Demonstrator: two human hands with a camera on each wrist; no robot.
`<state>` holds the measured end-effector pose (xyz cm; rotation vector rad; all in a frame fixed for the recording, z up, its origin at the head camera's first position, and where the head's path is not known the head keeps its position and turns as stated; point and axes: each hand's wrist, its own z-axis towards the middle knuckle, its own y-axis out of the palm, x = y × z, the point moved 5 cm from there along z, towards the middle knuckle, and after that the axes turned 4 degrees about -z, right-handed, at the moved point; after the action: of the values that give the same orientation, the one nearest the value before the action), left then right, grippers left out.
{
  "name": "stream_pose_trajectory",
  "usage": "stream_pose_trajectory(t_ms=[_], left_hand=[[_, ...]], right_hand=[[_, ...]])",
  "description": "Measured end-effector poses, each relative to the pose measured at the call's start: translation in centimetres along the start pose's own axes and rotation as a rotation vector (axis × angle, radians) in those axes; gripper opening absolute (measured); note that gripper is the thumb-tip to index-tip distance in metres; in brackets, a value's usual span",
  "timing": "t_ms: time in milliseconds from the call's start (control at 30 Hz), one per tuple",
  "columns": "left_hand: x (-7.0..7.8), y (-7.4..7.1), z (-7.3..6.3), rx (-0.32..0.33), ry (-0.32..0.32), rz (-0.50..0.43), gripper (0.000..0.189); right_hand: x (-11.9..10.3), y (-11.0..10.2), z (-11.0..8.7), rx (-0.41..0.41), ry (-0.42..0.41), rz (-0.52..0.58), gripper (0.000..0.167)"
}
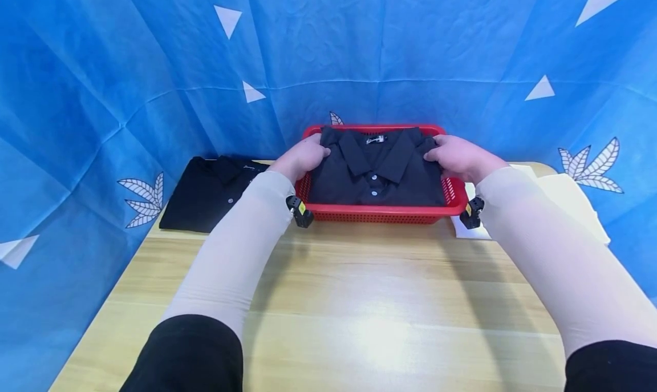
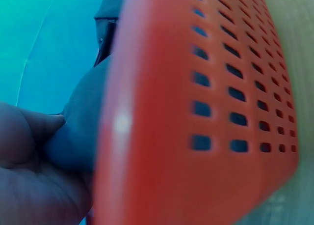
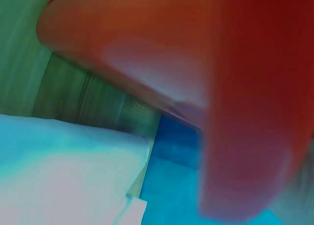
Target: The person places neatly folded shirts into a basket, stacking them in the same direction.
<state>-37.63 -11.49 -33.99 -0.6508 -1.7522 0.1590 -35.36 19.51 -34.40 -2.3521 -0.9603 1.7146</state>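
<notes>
A folded black collared shirt (image 1: 336,178) with white buttons lies face up inside a red perforated plastic basket (image 1: 380,210). At its left shoulder, my left hand (image 1: 305,154) pinches the cloth, thumb on top. The left wrist view shows that thumb (image 2: 41,124) pressed on the shirt (image 2: 81,117), just inside the basket wall (image 2: 147,136). My right hand (image 1: 459,156) pinches the opposite shoulder near the basket's right end. In the right wrist view the basket's rim (image 3: 250,112) fills much of the picture and hides the right fingers.
Another folded black shirt (image 1: 200,195) lies at the table's back left. Folded white cloth (image 1: 570,195) lies to the right of the basket, partly behind the right forearm. A blue patterned curtain (image 1: 328,44) hangs behind and beside the wooden table (image 1: 359,278).
</notes>
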Motion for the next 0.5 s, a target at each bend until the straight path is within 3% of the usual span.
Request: stream_pose_trajectory(t_ms=[300, 500], left_hand=[[-0.5, 0.2, -0.7, 0.007, -0.051, 0.094, 0.072], [-0.4, 0.4, -0.7, 0.014, -0.06, 0.143, 0.077]], right_hand=[[-0.8, 1.1, -0.3, 0.048, -0.016, -0.208, 0.077], [-0.9, 1.6, -0.4, 0.079, -0.024, -0.272, 0.082]])
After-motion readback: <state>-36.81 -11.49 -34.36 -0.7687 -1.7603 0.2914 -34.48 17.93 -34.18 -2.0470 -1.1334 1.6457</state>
